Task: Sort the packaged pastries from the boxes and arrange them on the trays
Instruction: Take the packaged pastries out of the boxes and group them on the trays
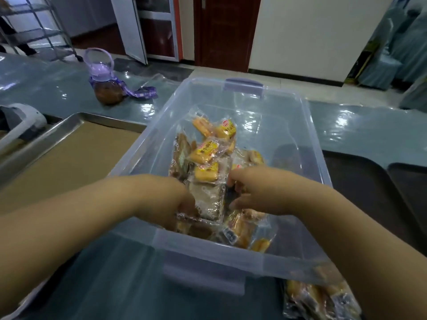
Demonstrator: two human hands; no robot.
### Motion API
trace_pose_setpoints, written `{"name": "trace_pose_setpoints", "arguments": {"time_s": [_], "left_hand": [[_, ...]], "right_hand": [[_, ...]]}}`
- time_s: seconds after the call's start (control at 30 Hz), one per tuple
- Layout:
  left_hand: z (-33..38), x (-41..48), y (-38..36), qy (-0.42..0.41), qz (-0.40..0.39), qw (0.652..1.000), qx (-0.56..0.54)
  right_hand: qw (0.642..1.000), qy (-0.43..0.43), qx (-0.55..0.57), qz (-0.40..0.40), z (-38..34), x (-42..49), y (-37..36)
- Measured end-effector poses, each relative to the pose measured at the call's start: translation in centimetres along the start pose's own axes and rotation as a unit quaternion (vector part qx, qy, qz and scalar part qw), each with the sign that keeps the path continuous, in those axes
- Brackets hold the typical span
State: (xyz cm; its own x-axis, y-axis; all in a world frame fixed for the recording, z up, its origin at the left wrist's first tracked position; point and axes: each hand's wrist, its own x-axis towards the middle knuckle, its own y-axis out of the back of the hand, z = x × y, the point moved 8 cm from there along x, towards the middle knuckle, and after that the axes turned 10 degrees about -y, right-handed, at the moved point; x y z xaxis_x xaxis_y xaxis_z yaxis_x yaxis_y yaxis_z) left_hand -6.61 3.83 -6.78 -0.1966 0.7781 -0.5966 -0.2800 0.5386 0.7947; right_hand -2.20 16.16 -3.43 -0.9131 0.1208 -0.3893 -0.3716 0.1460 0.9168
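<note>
The clear box (pixel 317 144) is walled on every side, so the only way in is from above. Its far half is bare floor, while wrapped pastries (pixel 205 155) crowd the near half. The metal tray (pixel 111 121) lies open on the left, dark trays (pixel 360 181) on the right. A purple bottle (pixel 107 88) stands well apart.

Both bare arms reach forward and down, and the hands come close together in the middle. The left hand (pixel 182 202) is turned back-up with its fingers bent down out of sight, so its grip cannot be told. The right hand (pixel 251 190) sits just beside it, a bit farther forward, with its fingers curled toward the left hand; it is too blurry to tell if they hold anything.
</note>
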Motion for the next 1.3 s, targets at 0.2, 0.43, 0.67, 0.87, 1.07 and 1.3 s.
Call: {"name": "trace_pose_setpoints", "arguments": {"time_s": [0.2, 0.43, 0.67, 0.87, 1.07, 1.3], "left_hand": [[0.5, 1.6, -0.8, -0.038, -0.042, 0.997, 0.054], [0.1, 2.3, 4.5, -0.031, 0.099, 0.994, 0.038], [0.6, 4.7, 6.7, -0.039, 0.174, 0.984, 0.013], [-0.4, 5.3, 5.4, -0.024, 0.161, 0.986, -0.025], [-1.3, 4.9, 5.5, -0.013, 0.172, 0.984, -0.046], [-1.6, 5.1, 5.3, -0.013, 0.168, 0.984, -0.059]], "right_hand": [[0.994, -0.020, -0.055, -0.089, 1.3, 0.2, -2.6], [0.961, 0.026, -0.231, -0.149, 1.6, 0.0, -4.5], [0.907, 0.038, -0.345, -0.237, 2.3, -0.2, -8.9], [0.885, 0.039, -0.390, -0.252, 1.9, 0.8, -10.8], [0.887, 0.042, -0.385, -0.249, 1.8, 1.5, -10.9], [0.877, -0.029, -0.394, -0.272, 4.1, 1.9, -11.8]]}}
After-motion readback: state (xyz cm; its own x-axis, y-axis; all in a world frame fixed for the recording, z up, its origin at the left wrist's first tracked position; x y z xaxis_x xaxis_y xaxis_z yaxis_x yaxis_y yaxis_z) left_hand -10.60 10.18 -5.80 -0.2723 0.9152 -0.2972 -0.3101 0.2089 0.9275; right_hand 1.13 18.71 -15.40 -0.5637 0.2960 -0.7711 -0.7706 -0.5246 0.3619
